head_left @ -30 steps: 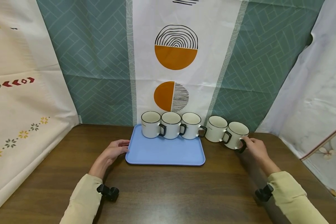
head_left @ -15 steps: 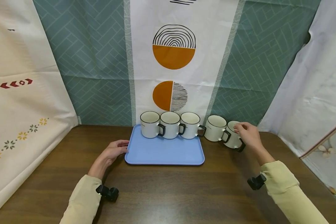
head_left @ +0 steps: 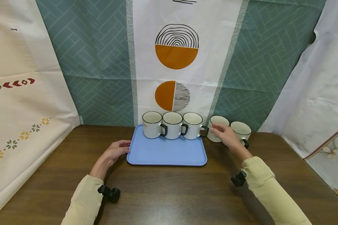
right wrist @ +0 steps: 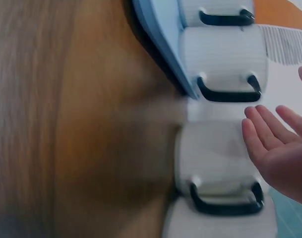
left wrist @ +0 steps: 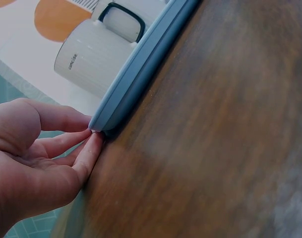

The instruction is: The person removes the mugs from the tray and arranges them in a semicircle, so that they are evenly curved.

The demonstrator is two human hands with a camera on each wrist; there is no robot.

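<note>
My left hand touches the left edge of a light blue rectangular tray, its fairly straight fingertips right at the rim. Three white mugs with dark rims and black handles stand in a row along the tray's back: a left mug, a middle mug and a right mug. Off the tray's right side is a fourth mug, partly hidden by my right hand. That hand holds nothing; its fingers are extended beside this mug in the right wrist view. A fifth mug stands farthest right.
Everything stands on a dark brown wooden table. Close behind the mugs hangs a green and white patterned curtain. Light cloths hang at the left and right sides. A black wrist camera sits on each sleeve.
My right hand has let go of the fifth mug's handle, risen past its rim and moved left to the fourth mug. The left hand and tray have stayed put.
</note>
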